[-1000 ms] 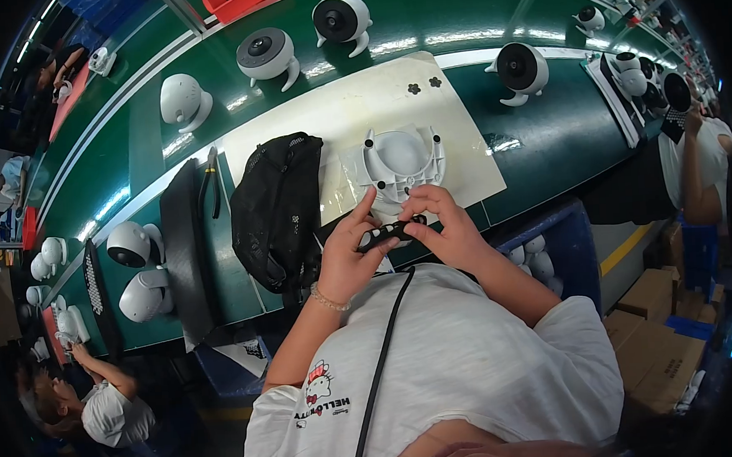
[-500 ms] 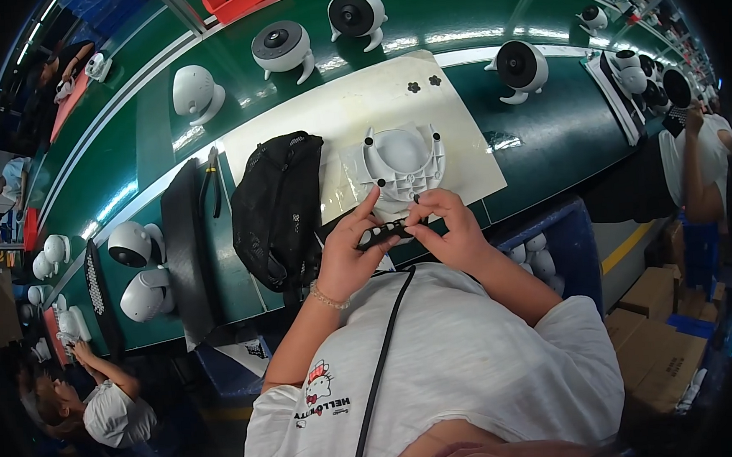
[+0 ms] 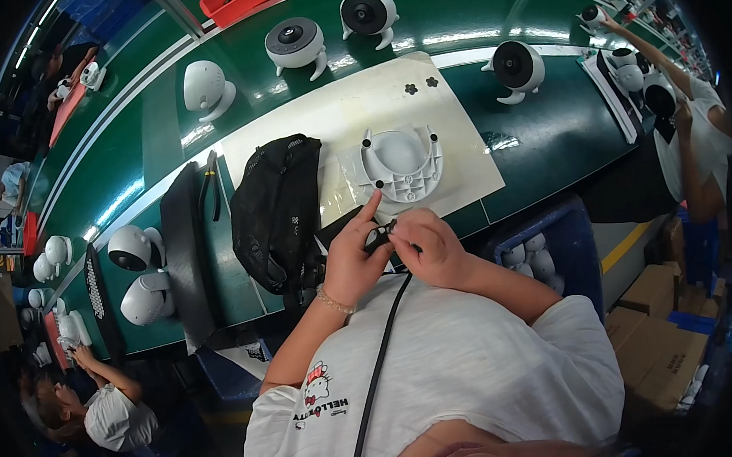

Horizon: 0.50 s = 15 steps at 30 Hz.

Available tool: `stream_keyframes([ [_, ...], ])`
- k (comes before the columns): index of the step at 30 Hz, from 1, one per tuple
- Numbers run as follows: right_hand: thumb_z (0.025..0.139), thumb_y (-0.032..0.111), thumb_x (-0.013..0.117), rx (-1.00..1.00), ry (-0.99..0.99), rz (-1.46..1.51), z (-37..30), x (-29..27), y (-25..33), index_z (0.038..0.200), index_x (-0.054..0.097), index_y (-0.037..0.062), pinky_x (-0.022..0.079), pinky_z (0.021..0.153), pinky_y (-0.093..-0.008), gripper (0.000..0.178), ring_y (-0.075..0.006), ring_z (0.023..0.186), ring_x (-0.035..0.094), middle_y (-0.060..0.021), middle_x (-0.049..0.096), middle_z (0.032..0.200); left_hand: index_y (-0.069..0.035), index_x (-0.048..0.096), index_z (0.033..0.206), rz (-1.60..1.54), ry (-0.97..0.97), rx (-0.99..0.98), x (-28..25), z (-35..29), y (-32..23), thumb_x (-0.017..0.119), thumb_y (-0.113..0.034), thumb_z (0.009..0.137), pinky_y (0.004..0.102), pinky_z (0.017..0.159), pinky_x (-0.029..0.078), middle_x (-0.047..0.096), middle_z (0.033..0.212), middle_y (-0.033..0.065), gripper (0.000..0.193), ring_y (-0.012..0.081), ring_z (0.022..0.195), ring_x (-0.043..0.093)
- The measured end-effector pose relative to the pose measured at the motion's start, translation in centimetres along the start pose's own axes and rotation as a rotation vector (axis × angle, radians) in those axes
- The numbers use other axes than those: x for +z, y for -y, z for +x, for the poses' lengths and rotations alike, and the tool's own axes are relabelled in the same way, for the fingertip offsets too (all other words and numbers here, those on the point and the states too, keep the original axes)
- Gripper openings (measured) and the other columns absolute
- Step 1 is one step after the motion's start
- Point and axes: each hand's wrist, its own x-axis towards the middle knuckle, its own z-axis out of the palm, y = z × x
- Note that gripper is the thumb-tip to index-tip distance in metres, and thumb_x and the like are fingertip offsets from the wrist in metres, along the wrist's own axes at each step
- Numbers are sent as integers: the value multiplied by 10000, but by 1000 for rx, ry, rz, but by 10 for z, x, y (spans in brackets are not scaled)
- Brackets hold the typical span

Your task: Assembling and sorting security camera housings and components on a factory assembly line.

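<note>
Both hands hold a small black part above the near edge of the tabletop.

The left hand [image 3: 351, 259] and right hand [image 3: 427, 246] meet just in front of the person's chest, the fingers of each pinched on the small black part [image 3: 377, 236] between them; the left index finger points up toward the white curved housing [image 3: 401, 163]. That housing lies on a cream mat [image 3: 451, 106] on the green tabletop [image 3: 545, 142], just beyond the hands. A black mesh bag [image 3: 279, 209] lies to the left of the hands, touching the mat's left edge. Black pliers [image 3: 212, 183] lie farther left. White dome-shaped camera units [image 3: 294, 44] stand along the far side of the tabletop. A blue bin [image 3: 572, 233] with white parts sits just right of the right forearm.
</note>
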Motion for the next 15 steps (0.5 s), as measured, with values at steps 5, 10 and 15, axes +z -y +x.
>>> stream_keyframes([
  [5, 718, -105, 575, 188, -18, 187, -6, -1, 1, 1016, 460, 47, 455, 630, -277, 355, -193, 769, 542, -87, 504, 922, 44, 573, 821, 15, -66, 5, 3, 0, 3, 672, -54, 679, 290, 753, 462, 400, 1317, 135, 199, 289, 953, 573],
  [10, 793, -84, 496, 604, -89, 338, 5, -17, -47, 1246, 269, 33, 402, 672, -194, 521, -95, 806, 497, -105, 433, 1044, 62, 588, 839, 128, -2, 5, 7, 3, -2, 672, -109, 700, 293, 723, 474, 377, 1341, 99, 235, 269, 912, 589],
  [15, 784, -91, 492, 671, -1, 350, 12, -18, -51, 1257, 264, 36, 405, 662, -195, 539, -84, 777, 497, -108, 426, 1051, 68, 600, 836, 165, 13, -6, 10, 2, -1, 675, -125, 701, 294, 712, 483, 350, 1359, 94, 247, 242, 885, 604],
])
